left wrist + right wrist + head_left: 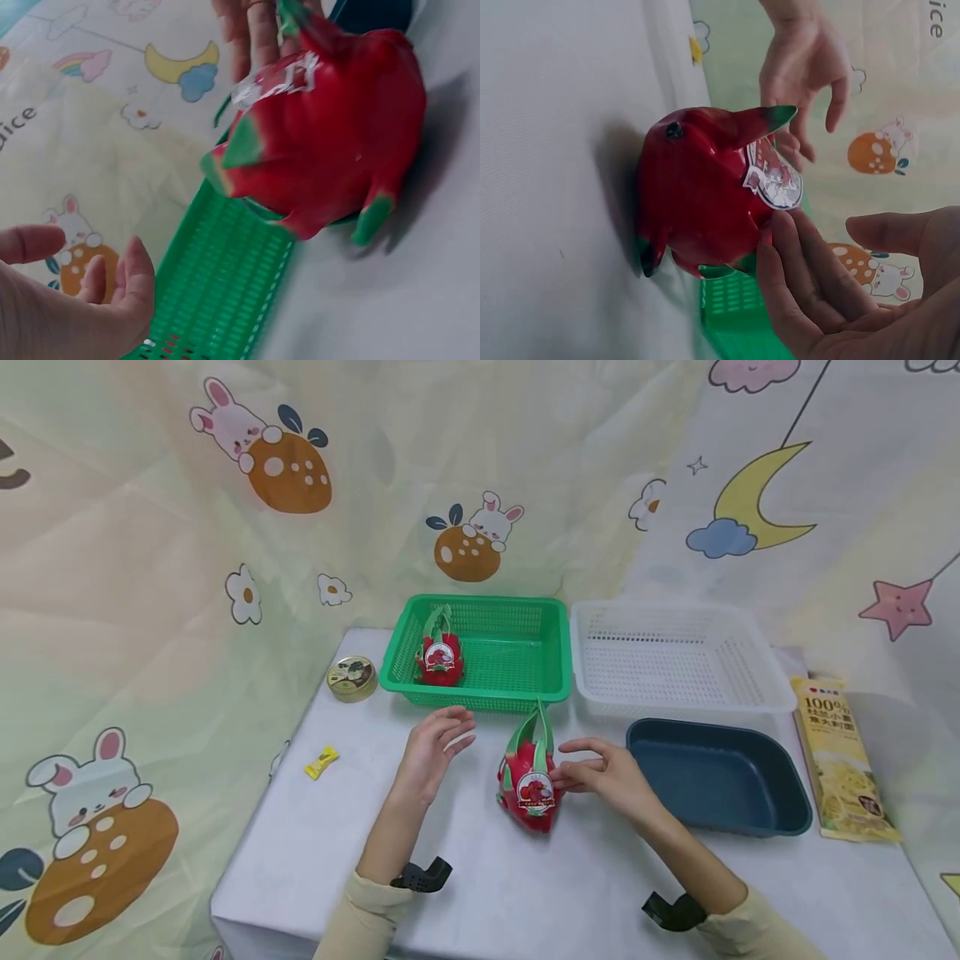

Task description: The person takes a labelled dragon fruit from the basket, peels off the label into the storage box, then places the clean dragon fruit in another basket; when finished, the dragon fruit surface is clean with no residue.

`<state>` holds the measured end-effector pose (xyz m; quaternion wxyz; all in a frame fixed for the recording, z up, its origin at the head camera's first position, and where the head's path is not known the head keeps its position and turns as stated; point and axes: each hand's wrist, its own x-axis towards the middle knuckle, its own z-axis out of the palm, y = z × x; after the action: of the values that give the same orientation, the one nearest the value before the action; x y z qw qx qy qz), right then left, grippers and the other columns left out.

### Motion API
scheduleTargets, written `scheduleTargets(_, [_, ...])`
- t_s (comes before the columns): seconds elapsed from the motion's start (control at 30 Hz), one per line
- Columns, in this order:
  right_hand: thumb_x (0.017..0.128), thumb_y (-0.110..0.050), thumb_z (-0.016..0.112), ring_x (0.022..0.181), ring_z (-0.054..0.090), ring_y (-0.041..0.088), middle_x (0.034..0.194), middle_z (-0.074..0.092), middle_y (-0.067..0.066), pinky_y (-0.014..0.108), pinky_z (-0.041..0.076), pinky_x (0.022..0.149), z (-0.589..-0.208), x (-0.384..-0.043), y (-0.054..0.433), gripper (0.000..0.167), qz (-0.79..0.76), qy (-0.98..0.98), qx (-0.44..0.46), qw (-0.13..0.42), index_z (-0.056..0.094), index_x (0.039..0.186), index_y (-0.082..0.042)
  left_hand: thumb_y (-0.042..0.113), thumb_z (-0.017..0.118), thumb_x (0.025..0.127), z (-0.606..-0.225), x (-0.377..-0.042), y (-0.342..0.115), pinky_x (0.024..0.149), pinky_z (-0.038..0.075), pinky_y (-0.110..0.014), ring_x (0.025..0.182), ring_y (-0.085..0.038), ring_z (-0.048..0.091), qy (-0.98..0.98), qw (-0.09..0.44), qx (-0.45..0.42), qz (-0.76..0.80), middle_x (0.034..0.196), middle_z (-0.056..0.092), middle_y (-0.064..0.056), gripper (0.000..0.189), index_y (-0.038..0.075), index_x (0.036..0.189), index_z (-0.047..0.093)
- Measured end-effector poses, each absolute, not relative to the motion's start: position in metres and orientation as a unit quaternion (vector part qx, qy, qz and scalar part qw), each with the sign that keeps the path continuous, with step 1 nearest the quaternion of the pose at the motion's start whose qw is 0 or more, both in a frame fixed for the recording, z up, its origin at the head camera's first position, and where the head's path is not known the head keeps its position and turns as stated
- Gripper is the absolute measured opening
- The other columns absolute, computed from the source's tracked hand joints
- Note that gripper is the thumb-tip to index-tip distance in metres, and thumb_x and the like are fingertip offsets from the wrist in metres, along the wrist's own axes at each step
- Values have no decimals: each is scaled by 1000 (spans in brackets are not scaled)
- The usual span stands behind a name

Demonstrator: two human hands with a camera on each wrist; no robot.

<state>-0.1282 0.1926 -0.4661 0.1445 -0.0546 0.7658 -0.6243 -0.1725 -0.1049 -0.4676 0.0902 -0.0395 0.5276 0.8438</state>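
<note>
A red dragon fruit (517,806) with green leaf tips and a round label stands in front of the green basket (480,696). My right hand (615,781) is at its right side. In the right wrist view the fingertips (781,225) meet the fruit (694,187) beside the label, with the thumb held apart. To the left of the fruit my left hand (431,752) holds nothing, its fingers loosely bent and apart from the fruit. Another dragon fruit (441,670) sits in the left part of the green basket.
A white basket (682,702) stands right of the green one, with a dark blue tray (712,818) before it. At the far right lies a yellow pasta packet (843,768). A round tin (351,679) and a small yellow wrapped candy (321,762) lie on the left.
</note>
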Motion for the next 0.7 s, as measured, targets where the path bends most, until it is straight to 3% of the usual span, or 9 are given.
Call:
scheduleTargets(0.13, [102, -15, 69, 98, 76, 38, 107, 77, 20, 54, 58, 93, -468, -129, 193, 44, -630, 759, -60, 153, 55, 137, 7, 11, 52, 107, -477, -170, -93, 116, 43, -49, 137, -41, 52, 568, 106, -17, 816, 144, 54, -25, 42, -9, 143, 50])
scheduleTargets(0.37, [102, -15, 68, 97, 76, 37, 106, 77, 21, 53, 58, 93, -470, -130, 195, 38, -633, 756, -57, 160, 60, 133, 6, 14, 60, 102, -494, -172, -73, 123, 30, -55, 141, -35, 48, 611, 154, -27, 776, 150, 51, -24, 47, -3, 145, 53])
scheduleTargets(0.57, [102, -15, 68, 97, 76, 37, 107, 77, 21, 51, 59, 92, -471, -131, 196, 37, -634, 754, -58, 159, 62, 130, 7, 27, 73, 95, -511, -176, -58, 115, 43, -51, 130, -32, 61, 639, 192, -22, 744, 140, 62, -22, 71, -1, 153, 44])
scheduleTargets(0.7, [102, -15, 69, 99, 76, 37, 108, 77, 22, 50, 59, 92, -472, -130, 197, 37, -643, 748, -50, 160, 62, 130, 8, 31, 77, 93, -517, -177, -52, 106, 52, -44, 118, -25, 66, 649, 202, -28, 734, 132, 66, -16, 73, 0, 152, 47])
